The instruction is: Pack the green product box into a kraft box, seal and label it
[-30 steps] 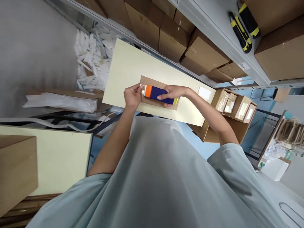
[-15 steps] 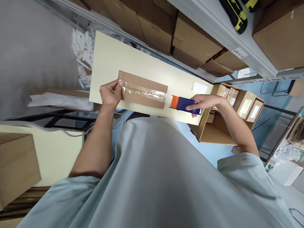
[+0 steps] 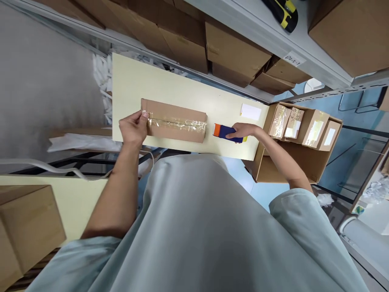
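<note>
A long brown cardboard box [image 3: 173,134] lies on the pale yellow tabletop [image 3: 182,87], with shiny clear tape running along its upper face. My left hand [image 3: 133,127] pinches the box's left end, thumb on top. Just beyond the box's right end, my right hand [image 3: 241,130] is wrapped round what looks like a tape dispenser [image 3: 224,132], dark blue with an orange end. That orange end points toward the box, a small gap apart from it. The underside of the dispenser is hidden.
A white paper label [image 3: 251,112] lies near the table's right end. Beside it stands an open carton [image 3: 270,168] holding several smaller boxes. Shelving with cartons [image 3: 237,48] runs along the far side. At lower left sits another cardboard box [image 3: 33,223].
The view has shifted, so box and hands appear further left. My right hand and the dispenser look smaller and lower toward the tabletop. Both hands keep their holds.
</note>
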Motion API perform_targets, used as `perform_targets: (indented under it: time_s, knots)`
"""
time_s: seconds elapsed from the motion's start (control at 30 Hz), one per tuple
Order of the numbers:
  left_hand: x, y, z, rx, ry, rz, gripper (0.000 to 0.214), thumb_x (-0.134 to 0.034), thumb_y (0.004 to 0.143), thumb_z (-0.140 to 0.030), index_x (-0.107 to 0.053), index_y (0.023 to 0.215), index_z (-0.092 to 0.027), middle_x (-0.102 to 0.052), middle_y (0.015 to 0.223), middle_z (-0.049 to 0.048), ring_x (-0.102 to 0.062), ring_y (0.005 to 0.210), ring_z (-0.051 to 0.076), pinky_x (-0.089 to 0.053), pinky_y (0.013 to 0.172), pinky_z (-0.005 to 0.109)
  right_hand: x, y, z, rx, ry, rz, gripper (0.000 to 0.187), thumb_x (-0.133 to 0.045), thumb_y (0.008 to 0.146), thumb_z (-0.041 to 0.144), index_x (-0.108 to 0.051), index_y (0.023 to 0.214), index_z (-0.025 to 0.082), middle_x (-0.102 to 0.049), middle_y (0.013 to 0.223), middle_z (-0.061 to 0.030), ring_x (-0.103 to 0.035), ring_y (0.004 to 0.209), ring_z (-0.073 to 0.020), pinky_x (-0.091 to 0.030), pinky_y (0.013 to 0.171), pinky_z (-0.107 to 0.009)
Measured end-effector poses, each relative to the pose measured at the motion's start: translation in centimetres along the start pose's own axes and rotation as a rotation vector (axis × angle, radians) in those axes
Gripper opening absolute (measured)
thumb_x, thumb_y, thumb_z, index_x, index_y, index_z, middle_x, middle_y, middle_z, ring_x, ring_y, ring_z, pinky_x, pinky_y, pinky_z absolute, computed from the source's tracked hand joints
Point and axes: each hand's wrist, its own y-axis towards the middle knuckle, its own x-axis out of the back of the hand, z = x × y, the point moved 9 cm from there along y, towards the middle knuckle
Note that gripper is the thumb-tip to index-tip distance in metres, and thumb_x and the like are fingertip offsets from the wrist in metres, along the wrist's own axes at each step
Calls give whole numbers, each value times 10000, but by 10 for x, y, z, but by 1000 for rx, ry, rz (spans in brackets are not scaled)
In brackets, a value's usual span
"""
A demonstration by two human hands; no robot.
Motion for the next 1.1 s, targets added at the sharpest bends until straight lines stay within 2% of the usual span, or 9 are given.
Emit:
perform_targets:
  time_s: [0.1, 0.27, 0.47, 0.53, 0.6, 0.7, 0.87, 0.97, 1.1]
  knots:
    - [0, -2, -3, 11, -8, -1, 229, -611, 1076, -156, -799, 1106, -28, -838, 1063, 67, -620, 876, 133, -591, 946, 285, -5, 9, 10, -26, -126, -62, 345, -781, 1076, 440, -777, 863, 169, -875, 924, -91, -792, 752, -190, -549, 726, -289]
    - [0, -6, -8, -14, 20, 12, 293, -601, 1075, -210, -800, 1185, -26, -846, 1083, 76, -616, 853, 140, -564, 859, 266, -17, 18, 31, -75, -317, -215, 371, -680, 1134, 504, -807, 1080, 160, -880, 1031, -141, -826, 934, -276, -571, 804, -331]
    - [1, -7, -2, -71, 81, 65, 401, -550, 1093, -329, -801, 1184, -30, -820, 978, 73, -672, 940, 207, -597, 962, 321, -44, 26, 39, -295, -351, -423, 277, -631, 1148, 301, -771, 1312, 128, -820, 1375, -250, -785, 1309, -398, -600, 1025, -425]
    - [0, -7, -3, -82, 88, 68, 463, -561, 1082, -359, -772, 1305, -13, -841, 1165, 167, -738, 1132, 303, -595, 1124, 435, -50, 19, 39, -330, -340, -468, 299, -596, 1167, 327, -758, 1343, 149, -821, 1378, -234, -786, 1306, -380, -605, 1038, -419]
    - [-4, -11, -16, -140, 69, 57, 626, -585, 1069, -381, -642, 1550, 17, -716, 1555, 281, -645, 1492, 404, -472, 1337, 540, -50, 4, 41, -358, -337, -518, 353, -561, 1186, 419, -753, 1343, 167, -820, 1378, -217, -791, 1280, -364, -615, 1028, -406]
    - [-23, -31, -75, -417, -32, 109, 780, -543, 1111, -454, -430, 1765, -44, -420, 1865, 249, -329, 1789, 390, -293, 1482, 564, -33, -34, 56, -366, -310, -667, 412, -559, 1175, 517, -754, 1302, 177, -811, 1400, -199, -791, 1270, -358, -625, 1016, -391]
    - [-42, -91, -208, -977, -176, 259, 562, -434, 1179, -438, -629, 1666, -234, -697, 1664, 142, -556, 1650, 354, -460, 1381, 610, 23, -106, 110, -271, -189, -956, 436, -590, 1131, 576, -718, 1297, 195, -831, 1319, -168, -798, 1267, -362, -623, 1000, -370]
    - [-33, -100, -262, -1107, -199, 224, 494, -427, 1178, -357, -736, 1558, -287, -762, 1567, 127, -701, 1455, 340, -555, 1267, 577, 59, -137, 147, -166, -140, -1019, 387, -538, 1127, 507, -672, 1321, 199, -818, 1295, -144, -803, 1197, -336, -624, 966, -364]
    - [-15, -79, -308, -1137, -240, 102, 497, -466, 1140, -289, -736, 1557, -265, -702, 1637, 158, -691, 1443, 366, -573, 1232, 593, 111, -164, 205, 34, -269, -1085, 348, -485, 1125, 442, -602, 1328, 185, -766, 1266, -123, -749, 1100, -278, -608, 959, -353]
